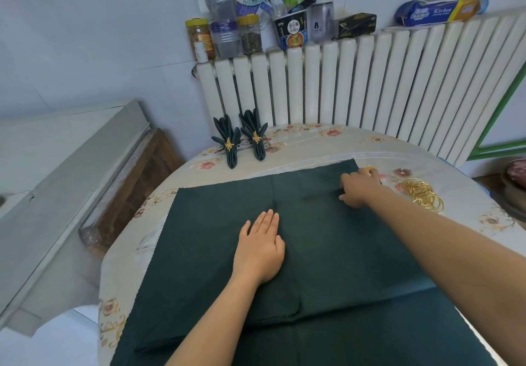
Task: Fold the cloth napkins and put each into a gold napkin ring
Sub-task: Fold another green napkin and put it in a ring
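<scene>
Far left, two finished napkins [229, 145] fan upright in leafy gold rings. Your left hand [260, 247] lies flat, fingers straight, on the matte dark-green napkin [199, 237] spread mid-table. Your right hand [358, 187] curls at its far right corner, pinching the cloth. Rightmost, thin gold rings [424, 194] pile on the floral tablecloth [313, 140].

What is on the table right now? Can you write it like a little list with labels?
Table: round, flowered cover
Spread napkin: dark green napkin lying flat on a stack of more
Left hand: left hand pressing flat on the napkin's middle
Right hand: right hand at the napkin's far right corner, grip unclear
Finished: two ringed napkins at the far edge
Rings: loose gold rings on the right
</scene>
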Available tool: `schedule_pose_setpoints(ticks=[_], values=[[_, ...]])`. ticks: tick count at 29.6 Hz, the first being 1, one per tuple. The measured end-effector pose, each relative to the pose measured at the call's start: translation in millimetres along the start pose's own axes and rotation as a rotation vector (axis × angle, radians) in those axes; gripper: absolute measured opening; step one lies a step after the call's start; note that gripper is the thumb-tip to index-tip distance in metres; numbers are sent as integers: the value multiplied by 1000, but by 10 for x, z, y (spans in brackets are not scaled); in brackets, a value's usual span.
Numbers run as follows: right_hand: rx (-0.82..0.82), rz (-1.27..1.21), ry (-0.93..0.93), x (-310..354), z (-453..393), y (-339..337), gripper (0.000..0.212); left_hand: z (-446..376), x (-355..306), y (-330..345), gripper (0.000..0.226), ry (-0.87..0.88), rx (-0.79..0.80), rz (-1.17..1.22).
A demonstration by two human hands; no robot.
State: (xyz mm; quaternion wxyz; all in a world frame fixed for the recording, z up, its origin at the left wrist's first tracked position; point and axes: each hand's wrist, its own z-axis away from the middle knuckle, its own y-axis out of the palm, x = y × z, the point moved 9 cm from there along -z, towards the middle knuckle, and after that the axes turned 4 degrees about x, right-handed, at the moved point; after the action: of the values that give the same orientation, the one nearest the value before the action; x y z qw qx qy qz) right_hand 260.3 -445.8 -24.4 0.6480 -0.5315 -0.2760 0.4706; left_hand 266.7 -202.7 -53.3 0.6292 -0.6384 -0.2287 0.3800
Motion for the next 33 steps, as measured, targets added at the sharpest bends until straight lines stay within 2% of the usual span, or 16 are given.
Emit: schedule_pose_setpoints(ticks=[2, 6, 11, 15, 19, 27, 29, 33], values=[[16, 94, 10, -21, 59, -51, 33, 4, 5, 2, 54, -2, 2, 1], [-126, 92, -26, 64, 335, -239, 17, -9, 26, -1, 54, -11, 2, 10], [-303, 50, -128, 374, 975, -356, 25, -4, 10, -20, 52, 2, 6, 42], [-353, -68, -249, 798, 1422, -111, 28, 16, 13, -37, 54, 2, -7, 68], [-352, -220, -280, 1053, 1654, 158, 30, 42, -9, -57, 56, 20, -24, 89], [-601, -562, -316, 1093, 2010, 271, 17, 18, -17, 8, 66, 36, 31, -17], [-581, -623, -343, 1097, 2076, 301, 19, 6, -14, 10, 65, 36, 32, -28], [-483, -665, -235, 967, 2062, 463, 27, 6, -17, 25, 63, 38, 29, -23]])
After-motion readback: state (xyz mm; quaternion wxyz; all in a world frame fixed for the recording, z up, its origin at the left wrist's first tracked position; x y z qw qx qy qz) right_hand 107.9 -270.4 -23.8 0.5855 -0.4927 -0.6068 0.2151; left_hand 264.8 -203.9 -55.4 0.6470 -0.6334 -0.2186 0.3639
